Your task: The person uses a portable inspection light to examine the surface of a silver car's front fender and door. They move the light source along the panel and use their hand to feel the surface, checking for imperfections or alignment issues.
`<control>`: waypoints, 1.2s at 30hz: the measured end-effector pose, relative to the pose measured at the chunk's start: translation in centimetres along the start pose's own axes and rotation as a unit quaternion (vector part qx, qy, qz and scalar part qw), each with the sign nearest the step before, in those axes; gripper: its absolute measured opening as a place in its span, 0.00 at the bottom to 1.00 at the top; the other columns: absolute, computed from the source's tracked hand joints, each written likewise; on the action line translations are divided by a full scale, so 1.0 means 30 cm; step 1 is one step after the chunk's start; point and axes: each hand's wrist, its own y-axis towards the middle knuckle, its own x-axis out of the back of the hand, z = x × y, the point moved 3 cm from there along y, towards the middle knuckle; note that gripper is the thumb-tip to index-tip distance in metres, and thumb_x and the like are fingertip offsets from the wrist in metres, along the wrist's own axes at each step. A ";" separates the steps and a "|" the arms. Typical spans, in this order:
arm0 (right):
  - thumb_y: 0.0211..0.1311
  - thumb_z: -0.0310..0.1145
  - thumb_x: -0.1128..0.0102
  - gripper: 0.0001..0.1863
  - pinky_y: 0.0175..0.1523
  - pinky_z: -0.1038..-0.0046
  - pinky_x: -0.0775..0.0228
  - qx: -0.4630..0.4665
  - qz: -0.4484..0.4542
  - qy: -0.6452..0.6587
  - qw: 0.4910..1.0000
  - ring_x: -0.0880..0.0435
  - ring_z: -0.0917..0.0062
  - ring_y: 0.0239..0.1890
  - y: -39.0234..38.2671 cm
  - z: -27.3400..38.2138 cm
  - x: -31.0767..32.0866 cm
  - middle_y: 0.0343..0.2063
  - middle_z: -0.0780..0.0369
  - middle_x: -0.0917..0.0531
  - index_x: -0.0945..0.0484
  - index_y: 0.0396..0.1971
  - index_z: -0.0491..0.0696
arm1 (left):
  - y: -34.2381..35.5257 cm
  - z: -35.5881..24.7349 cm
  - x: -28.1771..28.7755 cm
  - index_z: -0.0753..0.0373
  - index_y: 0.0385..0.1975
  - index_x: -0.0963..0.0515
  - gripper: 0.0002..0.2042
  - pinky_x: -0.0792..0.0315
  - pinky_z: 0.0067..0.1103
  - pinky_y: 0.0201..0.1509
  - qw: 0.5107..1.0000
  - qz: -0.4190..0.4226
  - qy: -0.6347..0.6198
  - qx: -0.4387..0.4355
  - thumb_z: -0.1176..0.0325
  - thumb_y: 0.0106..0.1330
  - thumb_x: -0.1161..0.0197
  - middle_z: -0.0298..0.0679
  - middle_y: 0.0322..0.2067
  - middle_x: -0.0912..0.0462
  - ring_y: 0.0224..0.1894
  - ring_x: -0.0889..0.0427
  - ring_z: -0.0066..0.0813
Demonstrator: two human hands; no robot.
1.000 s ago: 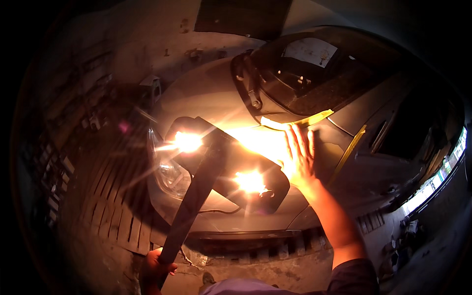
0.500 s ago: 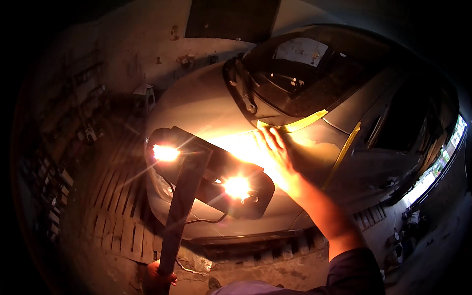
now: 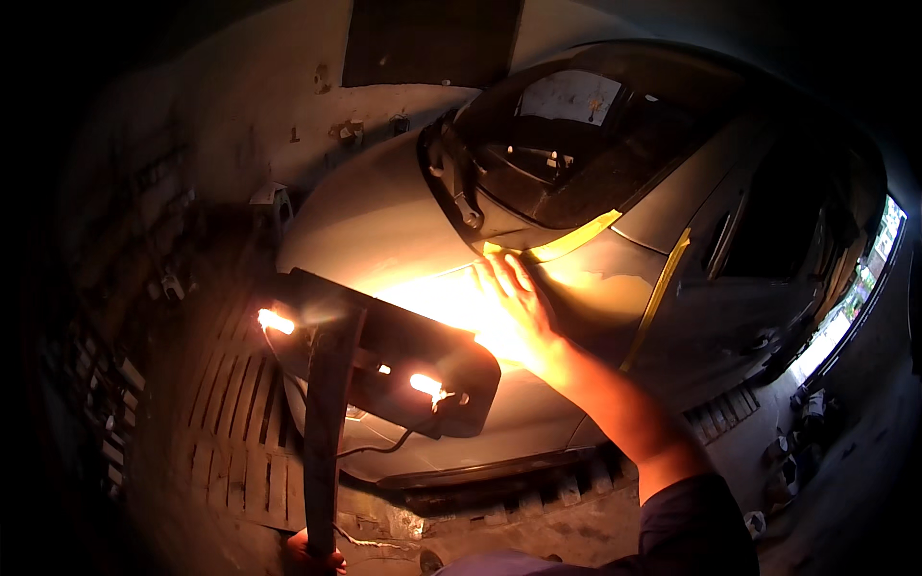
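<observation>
A dark heat lamp (image 3: 437, 336) with glowing spots at both ends leans over the front of a grey car (image 3: 365, 206). My left hand (image 3: 314, 555) is closed around the low end of the lamp's long flat bar handle (image 3: 329, 432). My right hand (image 3: 516, 307) lies with fingers outstretched over the brightly lit fender, its fingertips beside the yellow masking tape (image 3: 576, 238) below the windshield. Whether the palm presses on the panel I cannot tell, because of the glare. A second tape strip (image 3: 661, 293) runs down near the door edge.
A thin cable (image 3: 379, 448) hangs from the lamp. Slatted boards (image 3: 235, 422) cover the floor at left, near cluttered dark shelving. A small stool (image 3: 274, 202) stands beyond the hood by the wall. Several loose items (image 3: 786, 461) lie on the floor at right.
The lamp has shifted left and turned, so its glowing spots look smaller. My right hand stays by the tape, fingers still outstretched. The whole view has moved slightly.
</observation>
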 end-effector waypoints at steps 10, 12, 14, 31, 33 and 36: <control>0.65 0.51 0.56 0.35 0.72 0.55 0.51 0.101 0.055 -0.257 0.960 0.36 0.55 0.67 0.087 0.222 -0.233 0.63 0.46 0.34 0.35 0.62 0.37 | -0.069 -0.071 -0.006 0.61 0.30 0.26 0.06 0.28 0.21 0.22 0.979 -0.053 0.194 0.030 0.76 0.54 0.38 0.32 0.22 0.23 0.21 0.24 0.20; 0.60 0.50 0.50 0.37 0.72 0.55 0.48 0.086 0.078 -0.209 0.971 0.38 0.59 0.67 0.112 0.277 -0.208 0.66 0.52 0.39 0.41 0.65 0.43 | -0.093 -0.113 -0.026 0.61 0.31 0.25 0.06 0.27 0.21 0.24 0.977 -0.084 0.178 0.085 0.76 0.55 0.38 0.32 0.23 0.23 0.23 0.24 0.20; 0.60 0.52 0.52 0.38 0.73 0.52 0.52 0.128 0.120 -0.186 0.967 0.41 0.59 0.69 0.107 0.276 -0.101 0.66 0.52 0.38 0.39 0.65 0.43 | -0.102 -0.080 0.001 0.62 0.33 0.25 0.07 0.26 0.21 0.25 0.975 -0.097 0.171 0.107 0.77 0.55 0.38 0.31 0.24 0.23 0.24 0.23 0.20; 0.63 0.53 0.58 0.35 0.72 0.49 0.57 0.093 0.111 -0.150 0.978 0.42 0.54 0.69 0.144 0.383 -0.209 0.64 0.47 0.35 0.33 0.62 0.42 | -0.138 -0.203 -0.035 0.60 0.31 0.27 0.11 0.33 0.17 0.19 0.993 -0.061 0.047 0.086 0.68 0.54 0.32 0.31 0.20 0.24 0.17 0.26 0.17; 0.61 0.52 0.53 0.34 0.73 0.49 0.59 0.135 0.127 -0.066 0.981 0.44 0.55 0.70 0.119 0.358 -0.095 0.66 0.50 0.36 0.32 0.62 0.45 | -0.132 -0.169 -0.011 0.60 0.32 0.28 0.12 0.33 0.17 0.19 0.997 -0.039 0.023 0.062 0.66 0.55 0.31 0.31 0.20 0.24 0.17 0.26 0.18; 0.58 0.53 0.48 0.35 0.74 0.49 0.61 0.088 0.039 0.054 0.994 0.46 0.57 0.71 0.008 0.232 -0.063 0.67 0.55 0.37 0.32 0.62 0.46 | -0.107 -0.073 0.062 0.61 0.33 0.27 0.14 0.33 0.17 0.19 0.988 -0.063 0.128 0.052 0.63 0.55 0.29 0.31 0.20 0.24 0.17 0.26 0.18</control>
